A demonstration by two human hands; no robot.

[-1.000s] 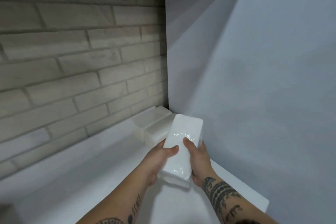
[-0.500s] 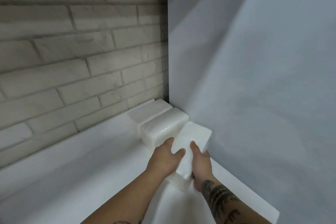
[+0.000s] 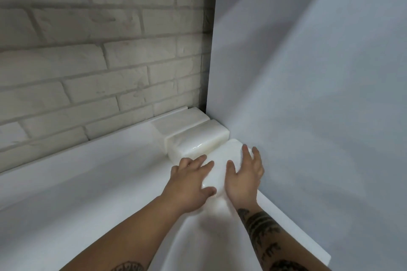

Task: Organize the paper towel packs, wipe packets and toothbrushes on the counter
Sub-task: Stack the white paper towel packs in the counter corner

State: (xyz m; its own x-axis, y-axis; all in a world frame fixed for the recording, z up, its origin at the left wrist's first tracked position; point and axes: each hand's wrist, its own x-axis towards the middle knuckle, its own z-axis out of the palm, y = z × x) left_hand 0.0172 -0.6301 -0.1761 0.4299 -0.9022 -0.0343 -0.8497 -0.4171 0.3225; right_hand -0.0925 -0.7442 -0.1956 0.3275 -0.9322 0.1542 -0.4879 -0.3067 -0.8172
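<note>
Three white paper towel packs lie side by side in the far right corner of the white counter point(image 3: 77, 182). The back pack point(image 3: 178, 122) sits against the brick wall, the middle pack point(image 3: 198, 141) next to it. The nearest pack point(image 3: 222, 160) lies flat on the counter along the right wall. My left hand point(image 3: 189, 180) rests flat on its left side with the fingers spread. My right hand point(image 3: 244, 176) rests on its right side, fingers apart and lifted a little. Neither hand grips the pack. No wipe packets or toothbrushes are in view.
A pale brick wall point(image 3: 99, 50) runs along the back of the counter. A smooth grey-white wall point(image 3: 308, 94) closes off the right side. The counter's front right edge point(image 3: 317, 246) ends near my right forearm.
The pack I held in both hands has gone down onto the counter beside the other two. My fingers have let go and now lie open on top of it.
</note>
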